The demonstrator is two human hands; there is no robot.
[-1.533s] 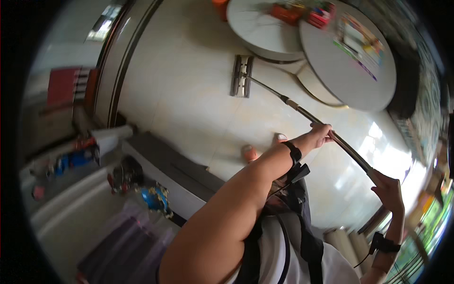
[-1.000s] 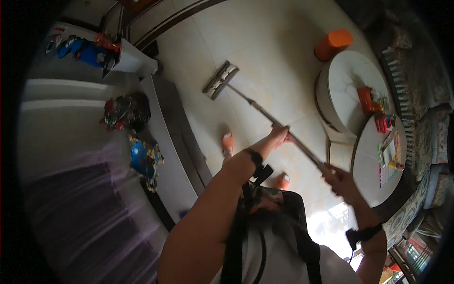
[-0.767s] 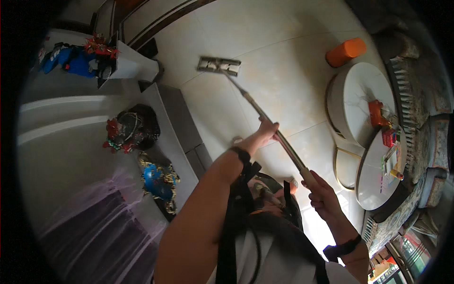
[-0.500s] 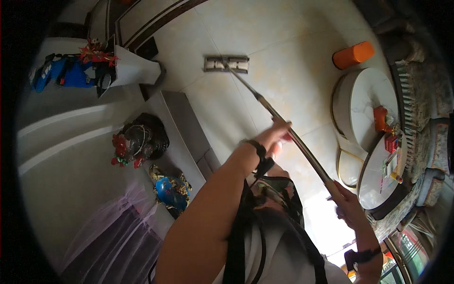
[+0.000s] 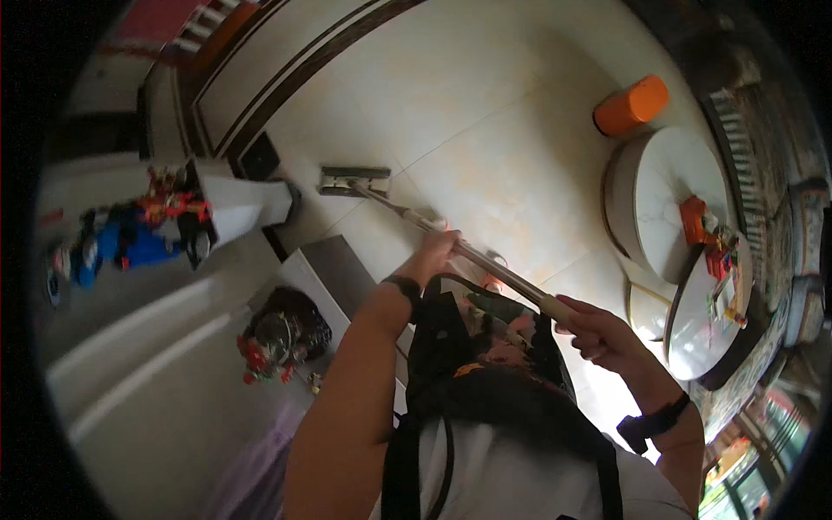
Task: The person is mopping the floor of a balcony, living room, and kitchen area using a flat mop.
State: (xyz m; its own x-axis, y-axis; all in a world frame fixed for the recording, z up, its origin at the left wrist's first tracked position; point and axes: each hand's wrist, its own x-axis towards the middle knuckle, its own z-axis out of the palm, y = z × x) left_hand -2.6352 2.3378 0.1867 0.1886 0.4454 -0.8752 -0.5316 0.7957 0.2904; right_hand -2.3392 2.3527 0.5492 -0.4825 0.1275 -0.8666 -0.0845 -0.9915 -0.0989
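A flat mop [image 5: 511, 279] slants across the view, its metal pole running from lower right to upper left. My left hand [image 5: 436, 249] is closed round the middle of the pole. At the pole's upper end my right hand [image 5: 598, 332] grips the pale handle. The rectangular mop head [image 5: 354, 181] lies flat on the tiled floor [image 5: 485, 156], close to a white pedestal and a grey cabinet. Both wrists wear dark bands.
On the left stand a grey cabinet [image 5: 334, 269], a dark ornament with red flowers [image 5: 282, 338] and a white pedestal [image 5: 243, 199] under blue and red items. To the right are an orange bin [image 5: 633, 106], round white tables [image 5: 672, 186] and a patterned sofa [image 5: 771, 191].
The mop head has moved left and toward me, nearer the pedestal and cabinet. Both hands have shifted left with the pole, still gripping it. The view has turned somewhat.
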